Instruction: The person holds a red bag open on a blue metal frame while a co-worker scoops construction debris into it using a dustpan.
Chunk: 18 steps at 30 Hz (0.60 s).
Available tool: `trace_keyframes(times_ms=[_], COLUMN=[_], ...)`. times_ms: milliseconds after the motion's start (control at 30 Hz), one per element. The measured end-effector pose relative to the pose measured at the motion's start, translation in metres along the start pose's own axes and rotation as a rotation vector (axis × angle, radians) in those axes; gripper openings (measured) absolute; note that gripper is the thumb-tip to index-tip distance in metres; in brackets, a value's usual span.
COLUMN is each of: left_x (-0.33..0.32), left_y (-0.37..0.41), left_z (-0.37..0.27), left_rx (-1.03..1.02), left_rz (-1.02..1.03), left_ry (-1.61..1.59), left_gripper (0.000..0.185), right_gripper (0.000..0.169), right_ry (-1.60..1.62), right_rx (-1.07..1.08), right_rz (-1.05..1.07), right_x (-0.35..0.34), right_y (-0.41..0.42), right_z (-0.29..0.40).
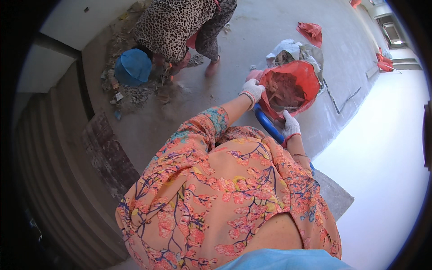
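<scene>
A red woven sack (312, 79) stands with its mouth wide, and broken debris (285, 89) shows inside it. My left hand (252, 91), in a white knitted glove, grips the rim on the left. At the near rim is my gloved right hand (291, 125), its fingers on the sack's edge and partly hidden. A curved blue tube (268, 124) passes just below the sack, between my forearms. Behind the red sack, and touching it, a whitish sack (287, 47) holds more debris.
A person in a blue cap (133, 66) bends over a rubble heap (135, 98) at the left. Stairs (60, 145) descend beside a stained board (109, 153). A crumpled red sack (310, 33) and a bent dark strip (339, 104) lie on the floor.
</scene>
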<state>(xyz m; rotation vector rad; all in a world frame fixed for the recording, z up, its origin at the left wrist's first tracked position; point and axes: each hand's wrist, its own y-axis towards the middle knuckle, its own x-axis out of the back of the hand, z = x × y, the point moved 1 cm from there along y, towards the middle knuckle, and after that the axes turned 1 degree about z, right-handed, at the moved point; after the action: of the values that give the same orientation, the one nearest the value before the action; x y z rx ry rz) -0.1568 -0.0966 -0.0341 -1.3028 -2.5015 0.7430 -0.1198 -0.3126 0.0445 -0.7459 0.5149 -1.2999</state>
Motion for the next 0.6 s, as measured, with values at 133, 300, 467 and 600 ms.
trace_keyframes(times_ms=[133, 300, 467, 600], left_x=[0.001, 0.01, 0.013, 0.012], left_y=[-0.004, -0.029, -0.034, -0.025], left_z=[-0.002, -0.025, -0.029, -0.022], left_rx=[0.002, -0.013, -0.004, -0.02], left_rz=[0.0, 0.02, 0.034, 0.035], left_ry=[-0.014, -0.106, -0.118, -0.117], left_gripper=[0.037, 0.027, 0.025, 0.024], right_gripper=[0.025, 0.025, 0.028, 0.029], right_ry=[0.026, 0.021, 0.032, 0.029], right_rx=[0.024, 0.018, 0.015, 0.017], right_rz=[0.027, 0.036, 0.014, 0.018], right_x=[0.004, 0.001, 0.006, 0.001], right_y=[0.009, 0.002, 0.007, -0.001], right_z=[-0.006, -0.005, -0.009, -0.005])
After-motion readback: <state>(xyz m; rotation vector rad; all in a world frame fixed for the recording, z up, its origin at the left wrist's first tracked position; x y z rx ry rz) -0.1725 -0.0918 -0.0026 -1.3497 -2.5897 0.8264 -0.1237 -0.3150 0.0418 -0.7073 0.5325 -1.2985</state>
